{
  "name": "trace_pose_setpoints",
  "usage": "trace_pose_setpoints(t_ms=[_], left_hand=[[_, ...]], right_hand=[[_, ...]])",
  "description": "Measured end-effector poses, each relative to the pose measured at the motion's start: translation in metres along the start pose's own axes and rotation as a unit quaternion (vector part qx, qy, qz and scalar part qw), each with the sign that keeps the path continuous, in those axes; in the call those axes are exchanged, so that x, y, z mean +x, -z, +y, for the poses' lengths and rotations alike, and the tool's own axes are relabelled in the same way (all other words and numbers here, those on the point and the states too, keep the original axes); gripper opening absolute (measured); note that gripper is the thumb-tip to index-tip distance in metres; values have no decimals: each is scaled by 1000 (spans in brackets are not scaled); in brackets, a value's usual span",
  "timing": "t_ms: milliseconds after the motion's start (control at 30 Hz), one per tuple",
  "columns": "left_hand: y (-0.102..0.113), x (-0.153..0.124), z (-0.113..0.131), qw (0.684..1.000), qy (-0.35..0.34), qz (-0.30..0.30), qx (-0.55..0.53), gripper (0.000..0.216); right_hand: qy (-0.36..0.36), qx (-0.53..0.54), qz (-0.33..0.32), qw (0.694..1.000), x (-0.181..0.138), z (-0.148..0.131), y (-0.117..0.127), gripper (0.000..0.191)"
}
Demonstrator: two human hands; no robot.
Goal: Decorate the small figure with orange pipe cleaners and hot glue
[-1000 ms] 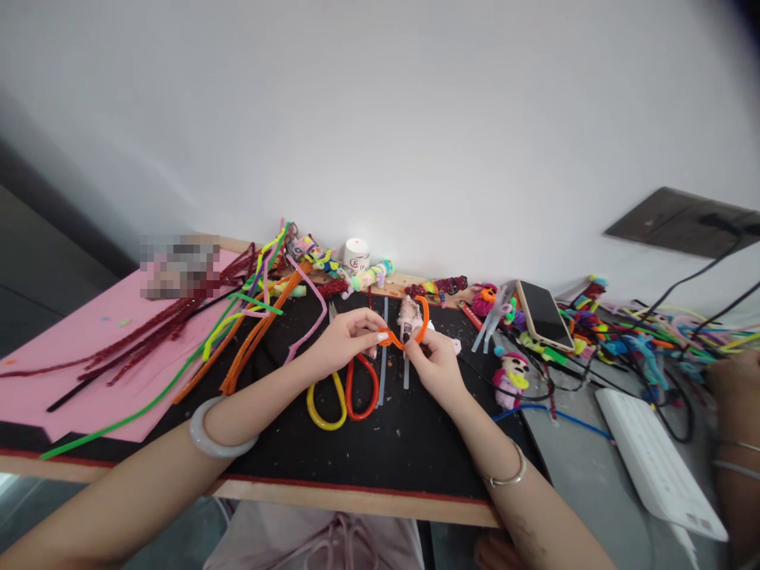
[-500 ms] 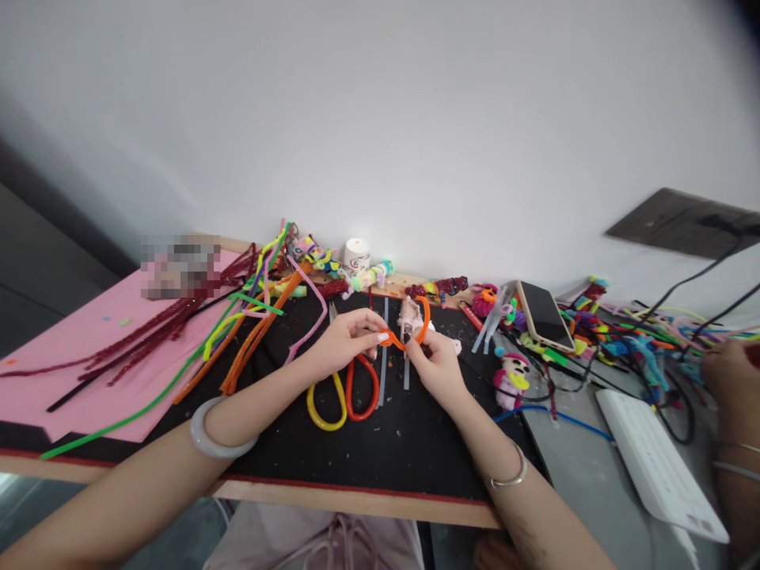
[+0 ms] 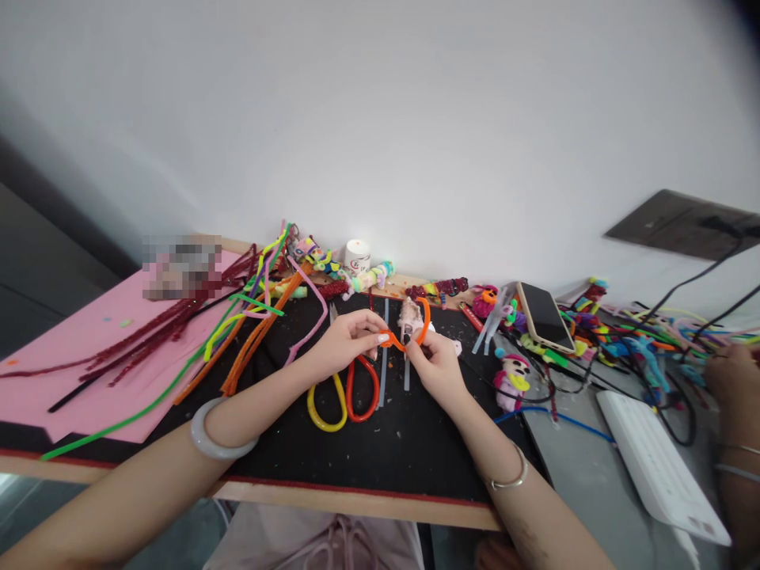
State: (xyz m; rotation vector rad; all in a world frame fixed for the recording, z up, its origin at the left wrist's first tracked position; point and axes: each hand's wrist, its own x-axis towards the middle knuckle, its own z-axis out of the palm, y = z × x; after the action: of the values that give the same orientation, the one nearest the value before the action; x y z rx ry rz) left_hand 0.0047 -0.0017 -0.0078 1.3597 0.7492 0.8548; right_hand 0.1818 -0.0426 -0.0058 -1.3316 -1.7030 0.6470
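Observation:
An orange pipe cleaner stretches between my two hands above the black mat, its free end curving up. My left hand pinches it near a folded or twisted end. My right hand is closed on it further along, thumb and finger together. Just below my left hand lie scissors with one yellow and one red handle loop, blades partly hidden by the hand. Behind my right hand is a glue gun, mostly covered. Translucent glue sticks lie on the mat between my hands.
Many loose pipe cleaners spread over a pink sheet at left. Along the wall stand a white roll and small fuzzy figures. To the right are a phone, a fuzzy doll, cables, a white power strip and another person's hand.
Almost nothing differs. Both my hands keep the same grip on the orange pipe cleaner, and the other person's hand at the far right has shifted slightly.

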Motion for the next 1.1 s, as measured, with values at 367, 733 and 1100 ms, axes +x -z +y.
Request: trace_pose_setpoints(t_ms=[367, 733, 1100], left_hand=[[0, 0, 0, 1000, -8, -4, 4, 23], [0, -1, 0, 1000, -8, -4, -3, 19], [0, 0, 2, 1000, -4, -4, -4, 18]], right_hand=[[3, -4, -1, 1000, 1, -2, 0, 21], [-1, -12, -10, 1000, -1, -3, -1, 22], [4, -10, -13, 1000, -1, -1, -1, 21]])
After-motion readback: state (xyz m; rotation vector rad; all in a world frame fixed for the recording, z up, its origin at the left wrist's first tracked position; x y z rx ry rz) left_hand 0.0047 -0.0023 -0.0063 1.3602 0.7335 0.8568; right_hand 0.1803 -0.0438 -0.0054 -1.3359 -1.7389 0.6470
